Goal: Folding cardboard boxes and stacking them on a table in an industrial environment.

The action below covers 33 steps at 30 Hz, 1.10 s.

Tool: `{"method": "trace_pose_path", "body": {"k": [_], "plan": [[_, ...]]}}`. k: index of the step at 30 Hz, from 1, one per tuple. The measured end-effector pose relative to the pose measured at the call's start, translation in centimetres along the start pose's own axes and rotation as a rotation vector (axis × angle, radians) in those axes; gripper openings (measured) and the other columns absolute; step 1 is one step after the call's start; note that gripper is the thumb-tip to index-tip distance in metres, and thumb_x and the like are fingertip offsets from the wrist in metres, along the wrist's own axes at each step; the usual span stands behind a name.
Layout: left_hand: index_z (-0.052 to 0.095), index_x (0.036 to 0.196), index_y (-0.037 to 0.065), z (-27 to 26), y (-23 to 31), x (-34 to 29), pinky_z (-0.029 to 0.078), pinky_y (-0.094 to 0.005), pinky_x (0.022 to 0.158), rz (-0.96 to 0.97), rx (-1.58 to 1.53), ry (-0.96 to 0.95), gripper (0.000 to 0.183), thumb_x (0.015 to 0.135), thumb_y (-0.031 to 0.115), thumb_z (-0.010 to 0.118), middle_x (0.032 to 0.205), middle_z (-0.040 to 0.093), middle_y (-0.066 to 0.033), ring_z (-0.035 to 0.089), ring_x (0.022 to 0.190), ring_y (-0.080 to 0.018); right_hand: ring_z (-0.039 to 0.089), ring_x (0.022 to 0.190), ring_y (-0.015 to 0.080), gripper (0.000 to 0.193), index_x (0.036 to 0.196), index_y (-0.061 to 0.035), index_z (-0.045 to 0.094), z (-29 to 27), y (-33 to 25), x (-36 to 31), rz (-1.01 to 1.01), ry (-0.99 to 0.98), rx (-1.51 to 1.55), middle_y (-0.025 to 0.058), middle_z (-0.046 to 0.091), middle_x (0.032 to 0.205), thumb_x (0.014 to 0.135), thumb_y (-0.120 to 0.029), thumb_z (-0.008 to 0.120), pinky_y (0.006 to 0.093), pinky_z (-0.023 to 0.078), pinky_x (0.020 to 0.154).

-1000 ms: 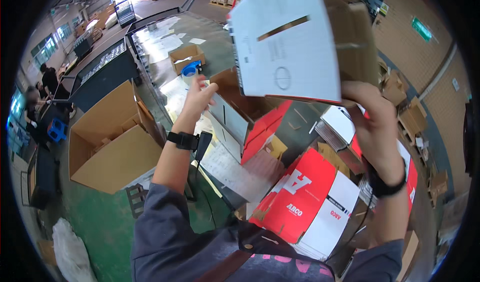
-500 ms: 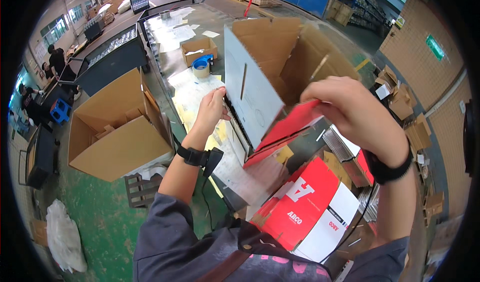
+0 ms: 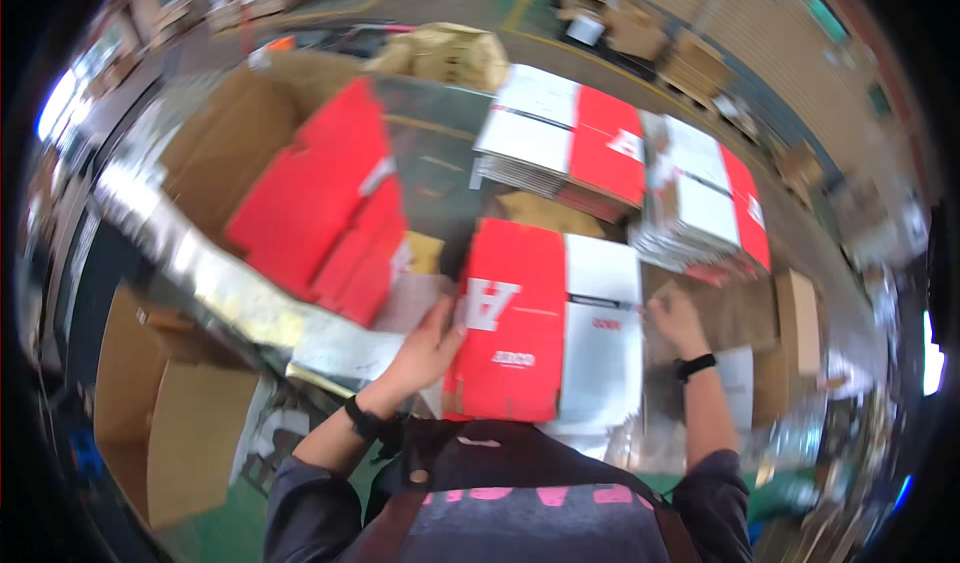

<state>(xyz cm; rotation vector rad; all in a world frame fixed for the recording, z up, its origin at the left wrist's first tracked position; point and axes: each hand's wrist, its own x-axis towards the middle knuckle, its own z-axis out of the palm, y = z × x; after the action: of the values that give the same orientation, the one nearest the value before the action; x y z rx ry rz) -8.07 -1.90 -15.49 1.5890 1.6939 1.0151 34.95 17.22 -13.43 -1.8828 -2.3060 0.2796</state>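
A pile of flat red-and-white cartons (image 3: pixel 520 363) lies right in front of me. My left hand (image 3: pixel 425 348) is at the pile's left edge, its fingers extended against the red side. Beyond the pile's right edge, my right hand (image 3: pixel 678 321) has its fingers loosely bent and a little apart, with nothing seen in them. Both hands are somewhat blurred. To the left stands an opened-up carton (image 3: pixel 325 198), red outside and brown inside, with its flaps up and neither hand on it.
Two more stacks of flat cartons, one (image 3: pixel 530 113) ahead and one (image 3: pixel 700 188) further right, lie on the table. A large brown box (image 3: pixel 200 443) stands at the lower left. An open brown box (image 3: pixel 795 333) is at the right. Boxes (image 3: pixel 700 63) line the far wall.
My view has swung to the right. Both hands have let go of the opened-up carton, which now stands on the table at the left, and have come to the flat carton pile.
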Motion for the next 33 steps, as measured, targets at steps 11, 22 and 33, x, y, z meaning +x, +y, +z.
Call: {"method": "trace_pose_path", "body": {"k": [11,22,33], "plan": [[0.025,0.149,0.004,5.8,-0.4,5.3,0.025,-0.0392,0.118,-0.202,-0.787,-0.136,0.054,0.101,0.017,0.047,0.154,0.029,-0.0227,0.028,0.145,-0.0283,0.066,0.103,0.0328,0.057,0.132,0.0110,0.046,6.2,-4.6,-12.6,0.383,0.173,0.758,0.0246,0.067,0.110,0.095,-0.029,0.062,0.0405,0.050,0.089],[0.058,0.132,0.009,-2.2,17.6,7.2,0.044,-0.0437,0.098,0.604,-0.532,-0.573,0.086,0.091,0.078,0.026,0.148,0.042,-0.0197,0.056,0.117,-0.0309,0.027,0.145,0.0387,0.073,0.147,-0.0145,0.043,-14.9,-12.0,-2.9,-0.620,0.642,0.000,0.0155,0.033,0.155,0.084,-0.042,0.068,0.0545,0.017,0.117],[0.061,0.095,0.005,0.7,18.6,6.1,0.050,-0.0430,0.074,0.906,-0.413,0.132,0.039,0.087,0.043,0.062,0.100,0.063,-0.0157,0.062,0.091,-0.0334,0.049,0.120,0.0370,0.038,0.100,-0.0067,0.059,-10.7,-10.5,-0.2,-0.853,0.870,0.520,0.0179,0.055,0.121,0.100,-0.042,0.047,0.0524,0.032,0.108]]}}
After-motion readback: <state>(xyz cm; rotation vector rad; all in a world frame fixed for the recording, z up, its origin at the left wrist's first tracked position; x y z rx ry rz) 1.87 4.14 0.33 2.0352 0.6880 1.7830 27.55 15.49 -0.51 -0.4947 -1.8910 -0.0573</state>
